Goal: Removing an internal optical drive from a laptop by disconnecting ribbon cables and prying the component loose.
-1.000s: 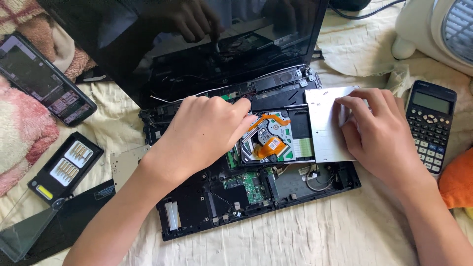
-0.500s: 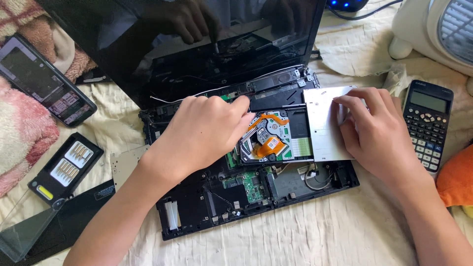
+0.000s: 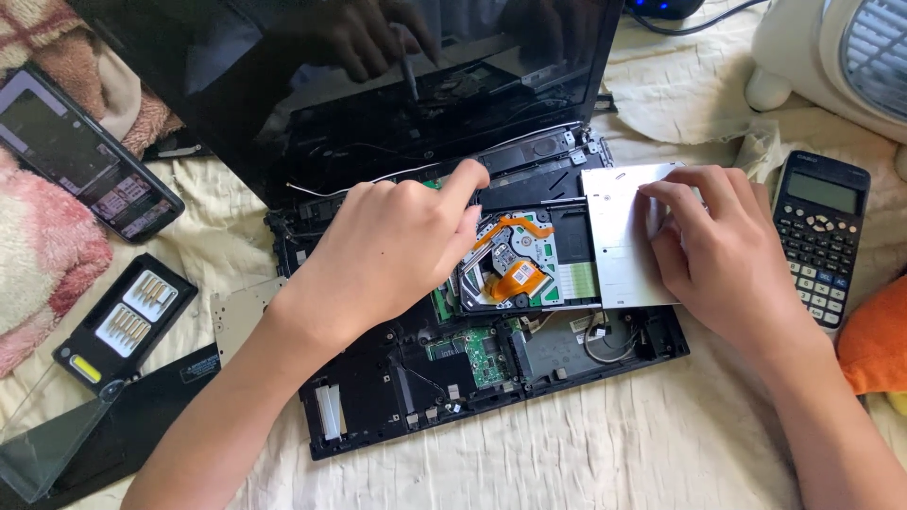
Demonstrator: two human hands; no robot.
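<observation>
An opened black laptop [image 3: 378, 416] lies on a cream sheet, its circuit boards bare. In the middle sits an optical drive [image 3: 515, 260] with a green board and orange ribbon cables. My left hand [image 3: 392, 250] rests over the base, fingers bunched at the drive's upper left corner. The dark screen [image 3: 283, 113] reflects a thin screwdriver in that hand; the hand itself hides the tool. My right hand [image 3: 727, 260] holds the drive's silver metal cover [image 3: 619, 236] at its right end, fingers on top.
A phone [image 3: 85, 179] and a black case of screwdriver bits [image 3: 128, 321] lie at the left on the sheet and a pink blanket. A black calculator [image 3: 822, 236], a white fan [image 3: 841, 57] and an orange object [image 3: 874, 345] are at the right. A loose metal plate [image 3: 236, 316] lies beside the laptop.
Both hands stay on the same spots. Only the view has shifted slightly.
</observation>
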